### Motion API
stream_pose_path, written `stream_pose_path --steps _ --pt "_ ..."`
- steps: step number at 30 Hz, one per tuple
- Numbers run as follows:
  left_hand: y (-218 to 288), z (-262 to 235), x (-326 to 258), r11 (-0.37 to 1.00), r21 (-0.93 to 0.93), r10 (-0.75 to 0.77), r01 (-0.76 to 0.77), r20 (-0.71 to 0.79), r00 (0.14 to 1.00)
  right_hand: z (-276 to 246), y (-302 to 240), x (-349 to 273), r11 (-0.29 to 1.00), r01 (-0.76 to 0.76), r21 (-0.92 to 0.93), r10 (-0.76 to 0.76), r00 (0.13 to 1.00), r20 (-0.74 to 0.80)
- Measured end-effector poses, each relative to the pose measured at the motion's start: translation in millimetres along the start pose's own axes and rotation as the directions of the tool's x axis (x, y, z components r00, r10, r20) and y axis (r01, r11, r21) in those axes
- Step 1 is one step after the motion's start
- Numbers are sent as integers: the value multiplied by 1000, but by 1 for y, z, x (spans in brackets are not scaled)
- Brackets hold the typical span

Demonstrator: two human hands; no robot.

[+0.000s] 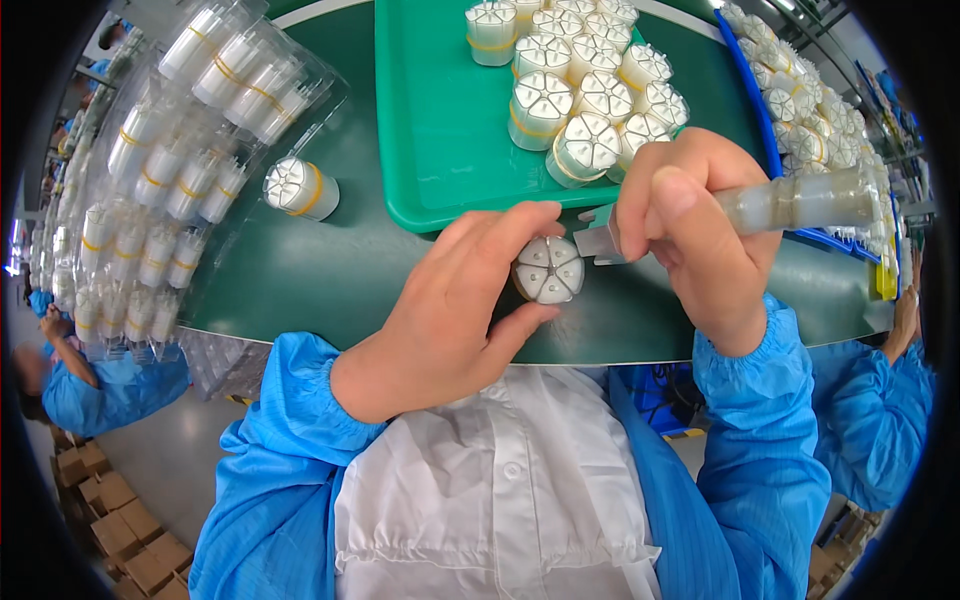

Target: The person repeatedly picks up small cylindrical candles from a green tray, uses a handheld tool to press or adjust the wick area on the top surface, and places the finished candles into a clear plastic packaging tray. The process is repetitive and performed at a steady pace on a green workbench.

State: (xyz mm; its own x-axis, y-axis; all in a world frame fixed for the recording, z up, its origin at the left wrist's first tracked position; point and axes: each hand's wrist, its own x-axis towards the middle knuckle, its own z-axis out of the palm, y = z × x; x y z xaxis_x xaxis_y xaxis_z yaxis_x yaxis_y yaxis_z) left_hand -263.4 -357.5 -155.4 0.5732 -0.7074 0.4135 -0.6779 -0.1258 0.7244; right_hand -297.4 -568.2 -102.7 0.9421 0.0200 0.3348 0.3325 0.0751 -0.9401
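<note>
Near the table's front edge, my left hand [440,310] curls its fingers and thumb round a short white cylinder [549,270]. Its round top faces up, split into wedge-shaped segments with small dots. To its right, my right hand [690,230] grips a scraper-like tool [810,203] with a thick, translucent, wrapped-looking handle. The tool's flat metal blade points left, close beside the cylinder; whether they touch I cannot tell. Another white segmented cylinder [302,189] with a yellow band lies tilted on the table, left of my left hand.
A green tray [400,190] beyond my hands holds several banded white cylinders [586,147]. Stacked clear plastic trays [310,75] of similar pieces crowd the left. At right stands a blue-rimmed bin [752,90] full of white parts. People in blue sleeves [875,430] work at both sides.
</note>
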Motion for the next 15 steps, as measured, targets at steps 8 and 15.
stream_pose_path --steps 8,15 --pt "-1 -1 3 995 -36 93 -93 10 996 1 16 -1 990 96 -106 -86 991 99" --pt "5 -7 4 996 76 48 -50 32 998 4 10 -4 999 18 -35 -17 999 30"
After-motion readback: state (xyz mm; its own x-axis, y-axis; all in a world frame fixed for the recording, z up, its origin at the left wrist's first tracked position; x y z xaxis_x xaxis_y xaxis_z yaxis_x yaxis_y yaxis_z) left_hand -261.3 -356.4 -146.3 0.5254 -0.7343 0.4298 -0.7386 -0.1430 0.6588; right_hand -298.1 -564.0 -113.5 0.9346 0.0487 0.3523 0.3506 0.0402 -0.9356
